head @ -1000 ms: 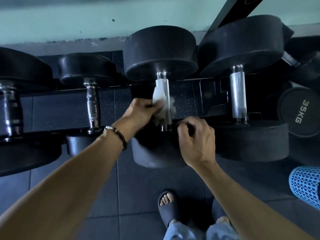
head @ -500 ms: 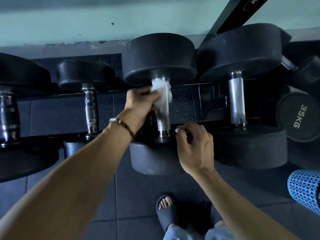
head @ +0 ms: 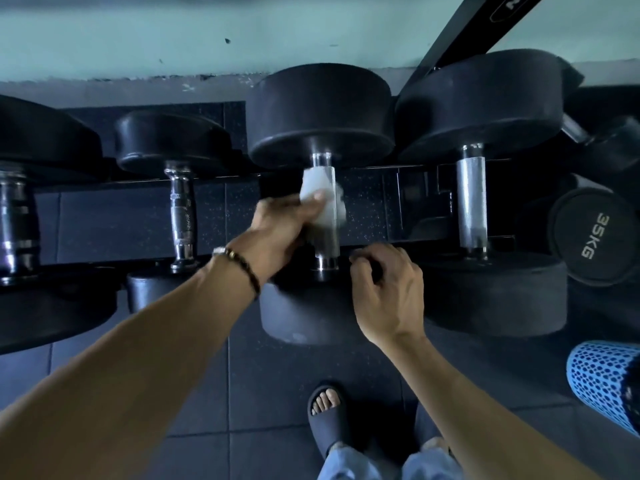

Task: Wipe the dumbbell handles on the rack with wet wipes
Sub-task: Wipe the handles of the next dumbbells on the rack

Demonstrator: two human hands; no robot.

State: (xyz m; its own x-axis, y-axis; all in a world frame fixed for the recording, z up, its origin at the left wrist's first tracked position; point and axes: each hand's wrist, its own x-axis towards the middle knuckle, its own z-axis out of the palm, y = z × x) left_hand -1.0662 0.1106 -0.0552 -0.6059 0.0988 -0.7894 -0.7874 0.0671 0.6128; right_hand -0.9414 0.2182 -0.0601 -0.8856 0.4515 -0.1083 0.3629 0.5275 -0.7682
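A large black dumbbell lies on the rack in the middle, its silver handle running toward me. My left hand presses a white wet wipe around the middle of that handle. My right hand rests curled on the near head of the same dumbbell, just right of the handle's near end; what its fingers hold is hidden. More dumbbells lie on either side, one with a silver handle to the right and a smaller one with a chrome handle to the left.
A 35KG dumbbell head faces me at the far right. A blue dotted foam roller stands at the lower right. My sandalled foot is on the dark tiled floor below the rack. A black frame post slants up at the top right.
My left hand slid the wipe up to the far end of the handle, then back toward the middle. My right hand stayed on the near head.
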